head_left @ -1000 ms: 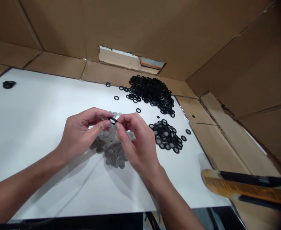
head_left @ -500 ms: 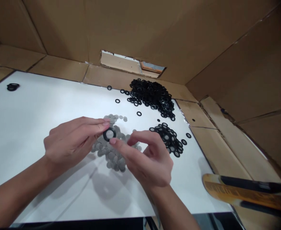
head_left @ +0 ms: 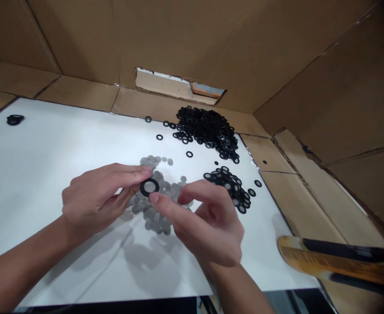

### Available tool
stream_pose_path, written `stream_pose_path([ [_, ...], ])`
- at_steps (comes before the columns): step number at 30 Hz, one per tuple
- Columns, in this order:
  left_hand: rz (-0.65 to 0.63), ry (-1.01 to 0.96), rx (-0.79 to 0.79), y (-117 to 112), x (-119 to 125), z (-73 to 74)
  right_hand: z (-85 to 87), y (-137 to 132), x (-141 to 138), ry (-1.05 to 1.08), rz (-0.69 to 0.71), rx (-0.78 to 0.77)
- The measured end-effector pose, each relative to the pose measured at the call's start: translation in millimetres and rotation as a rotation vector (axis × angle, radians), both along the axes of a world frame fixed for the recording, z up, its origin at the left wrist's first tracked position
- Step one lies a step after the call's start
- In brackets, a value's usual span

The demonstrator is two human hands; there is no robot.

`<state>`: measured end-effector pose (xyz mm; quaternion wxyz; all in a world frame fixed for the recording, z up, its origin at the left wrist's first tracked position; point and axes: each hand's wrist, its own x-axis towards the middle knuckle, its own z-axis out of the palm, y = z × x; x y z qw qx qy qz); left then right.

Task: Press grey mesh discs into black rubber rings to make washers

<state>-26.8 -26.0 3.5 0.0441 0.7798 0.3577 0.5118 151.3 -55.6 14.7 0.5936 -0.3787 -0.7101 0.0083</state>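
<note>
My left hand (head_left: 100, 194) is closed, pinching a black ring washer (head_left: 142, 192) between its thumb and fingers. A pale grey disc (head_left: 150, 186) fills the ring's centre. The thumb of my right hand (head_left: 208, 222) touches the ring's lower edge. Its index finger is bent and stands apart from the thumb, with nothing between them. Below both hands lies a loose heap of grey discs (head_left: 159, 222), partly hidden by the fingers. To the right is a pile of black rings with grey centres (head_left: 233, 189).
A large heap of plain black rings (head_left: 205, 126) lies at the back of the white table (head_left: 64, 139), with a few strays around it. Some black rings (head_left: 14, 119) sit at the far left. Cardboard walls (head_left: 179, 39) enclose the back and right. A yellow-and-black object (head_left: 310, 253) juts in at right.
Both hands have shifted slightly, the right one a little right and down. The ring with its disc stays in the left hand and now faces me a bit more fully.
</note>
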Motion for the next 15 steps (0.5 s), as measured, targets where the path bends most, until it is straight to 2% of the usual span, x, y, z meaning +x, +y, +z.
stream_pose_path([
  [6, 0.053, 0.016, 0.011, -5, -4, 4.4, 2.6, 3, 5, -0.122, -0.044, 0.131],
  [9, 0.041, 0.015, -0.024, -7, -7, 5.9, 1.9, 3, 7, -0.155, -0.079, 0.136],
  [13, 0.019, 0.000, 0.062, -16, -10, 6.1, -1.9, 3, 9, -0.161, -0.131, 0.102],
  [15, 0.081, -0.049, -0.012, -25, -10, 7.5, -3.4, 3, 9, -0.143, -0.126, 0.087],
])
